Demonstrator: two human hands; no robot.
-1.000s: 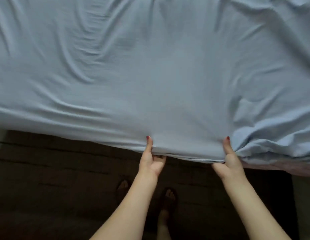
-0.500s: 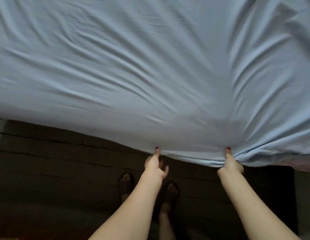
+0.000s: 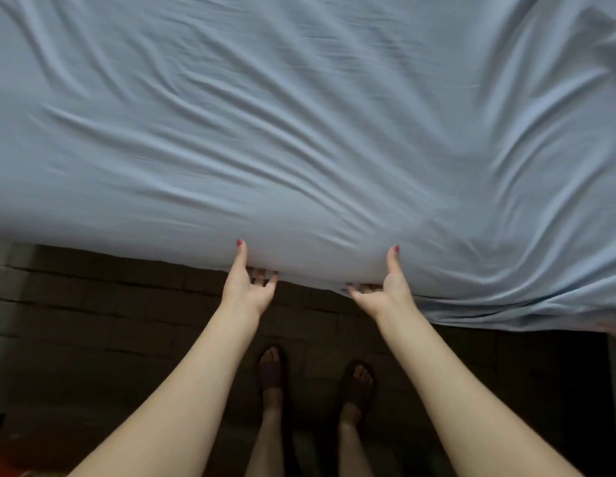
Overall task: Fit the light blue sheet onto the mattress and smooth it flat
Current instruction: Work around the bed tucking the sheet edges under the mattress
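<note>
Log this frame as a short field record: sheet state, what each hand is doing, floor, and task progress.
sheet: light blue sheet spread over the bed, many diagonal wrinkles, bunched folds at the right
left hand: left hand grips the near edge, thumb on top, fingers curled under
right hand: right hand grips the same edge, thumb on top, fingers under
floor: dark tiled floor; two feet in dark sandals stand between the arms
mattress: hidden under the sheet
progress: near edge not yet tucked, surface not yet smooth
</note>
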